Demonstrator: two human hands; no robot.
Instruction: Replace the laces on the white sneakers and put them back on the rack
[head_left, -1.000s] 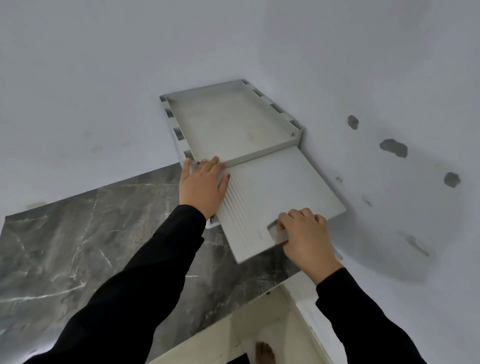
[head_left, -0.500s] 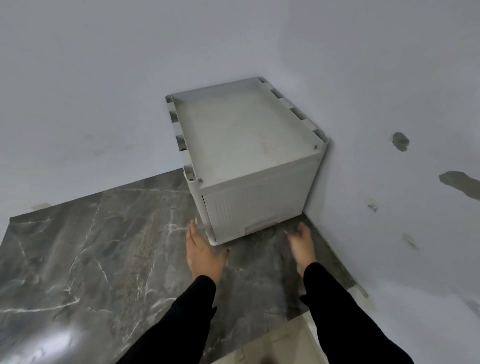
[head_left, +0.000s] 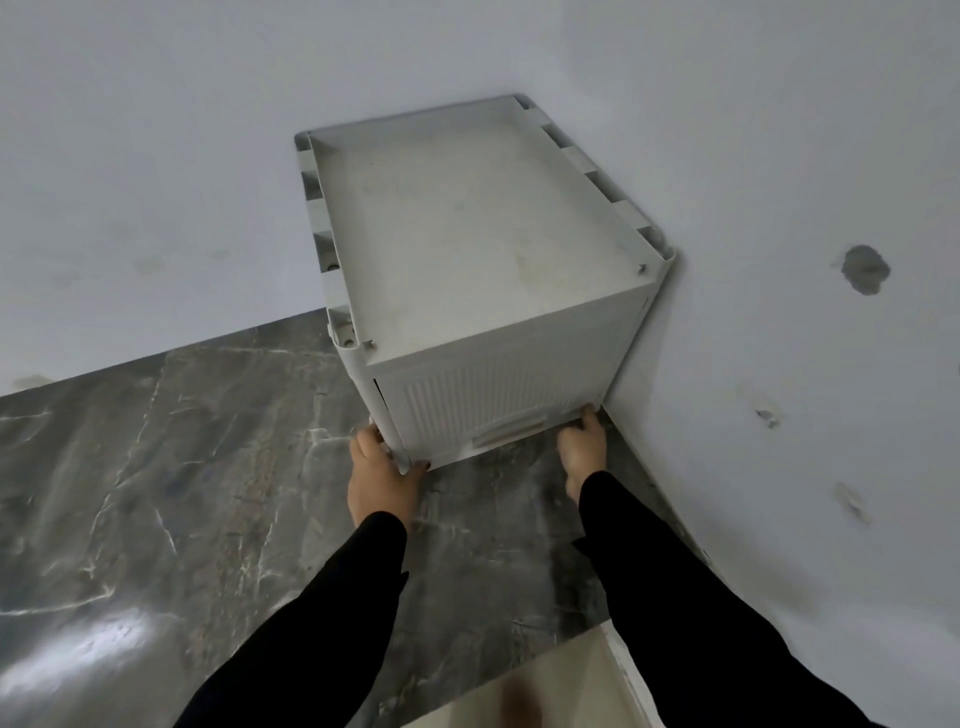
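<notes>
the rack (head_left: 467, 234) is a pale grey plastic box that stands on the floor (head_left: 182, 467), pushed into the corner of the room, with its back to one wall (head_left: 156, 156) and its right side just beside the other wall (head_left: 779, 156). its ribbed front door (head_left: 493, 400) is shut, and a flat handle (head_left: 506, 432) sits low on this door. the top is a shallow tray with a raised rim, and it looks a little dusty.

the left hand (head_left: 382, 480) holds the lower front left corner of the rack: the thumb lies on the front edge and the fingers go around the left side. the right hand (head_left: 582, 452) reaches to the lower front right corner, and its fingertips (head_left: 589, 415) touch the bottom edge of the door (if these fingers are curled or straight, i cannot tell from this angle). both arms wear black sleeves (head_left: 322, 623).

the floor is dark grey with pale veins like marble and shines at the left. the right wall has several dark chipped marks (head_left: 863, 269).
</notes>
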